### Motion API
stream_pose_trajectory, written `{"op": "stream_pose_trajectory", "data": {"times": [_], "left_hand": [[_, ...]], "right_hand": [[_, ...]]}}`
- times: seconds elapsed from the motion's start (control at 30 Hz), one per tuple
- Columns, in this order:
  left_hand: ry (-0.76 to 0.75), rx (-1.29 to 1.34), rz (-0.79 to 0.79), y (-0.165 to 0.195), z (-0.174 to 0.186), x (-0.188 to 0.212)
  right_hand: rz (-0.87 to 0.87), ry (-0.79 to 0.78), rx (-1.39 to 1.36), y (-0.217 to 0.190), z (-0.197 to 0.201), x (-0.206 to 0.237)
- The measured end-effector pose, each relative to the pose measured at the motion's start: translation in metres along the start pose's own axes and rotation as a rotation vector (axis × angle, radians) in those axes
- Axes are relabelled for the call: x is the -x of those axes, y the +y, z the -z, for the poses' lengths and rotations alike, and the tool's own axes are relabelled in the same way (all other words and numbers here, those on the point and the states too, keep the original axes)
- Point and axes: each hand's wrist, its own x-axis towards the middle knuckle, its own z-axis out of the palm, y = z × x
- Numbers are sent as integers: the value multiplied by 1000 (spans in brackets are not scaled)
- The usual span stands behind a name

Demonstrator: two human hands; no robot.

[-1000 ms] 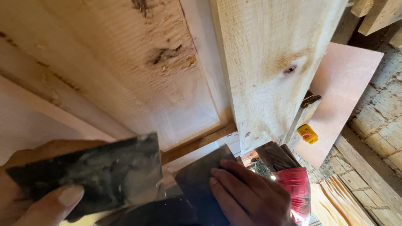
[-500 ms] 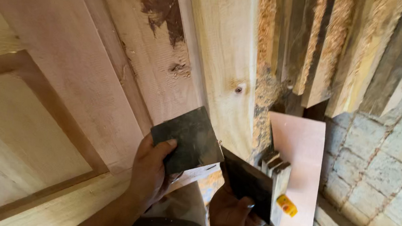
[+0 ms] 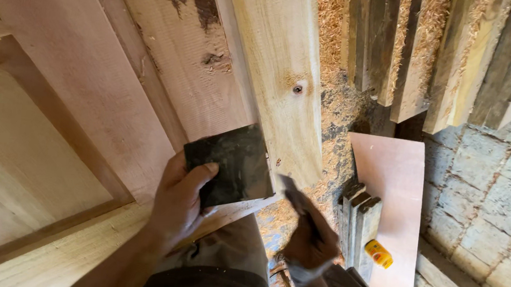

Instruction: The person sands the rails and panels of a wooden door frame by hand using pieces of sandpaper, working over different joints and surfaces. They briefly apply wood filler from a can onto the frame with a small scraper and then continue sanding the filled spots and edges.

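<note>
Left hand [image 3: 179, 207] clamps the dark flat rectangular scraper plate [image 3: 229, 164]; right hand [image 3: 308, 240], at four o'clock, grips a narrow dark blade [image 3: 293, 196]. Keep the plate flat against the pale wooden plank [image 3: 274, 71].

- Pale plank [image 3: 277, 71], knotted, leaning upright.
- Sawdust heap [image 3: 332, 107] behind it.
- Plywood sheet [image 3: 396, 193] on brick floor [image 3: 491, 201].
- Yellow tape measure [image 3: 378, 254] beside short wood blocks [image 3: 359, 223].

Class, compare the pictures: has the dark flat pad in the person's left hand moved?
Yes. The dark pad now sits beside the pale knotted plank, up and right from where it was earlier, below the door panel.
</note>
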Motion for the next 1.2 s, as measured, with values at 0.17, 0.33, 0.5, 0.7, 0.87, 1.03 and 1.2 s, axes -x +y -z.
{"op": "stream_pose_trajectory", "data": {"times": [0.17, 0.33, 0.5, 0.7, 0.87, 1.03, 1.2], "left_hand": [[-217, -750, -173, 17, 19, 5], [-97, -921, -80, 14, 50, 10], [127, -1331, -1007, 36, 69, 9], [210, -262, -480, 40, 70, 12], [131, -487, -538, 43, 80, 6], [99, -475, -504, 44, 90, 7], [47, -473, -432, 50, 90, 7]], "right_hand": [[629, -574, 224, -43, 25, -74], [587, -768, 291, -46, 18, -68], [303, -705, 255, -25, 15, -50], [-153, -367, 327, -5, -1, -48], [-268, -304, 385, -5, -16, -47], [-107, -268, 483, -10, -31, -46], [-4, -230, 550, -13, -52, -38]]}}
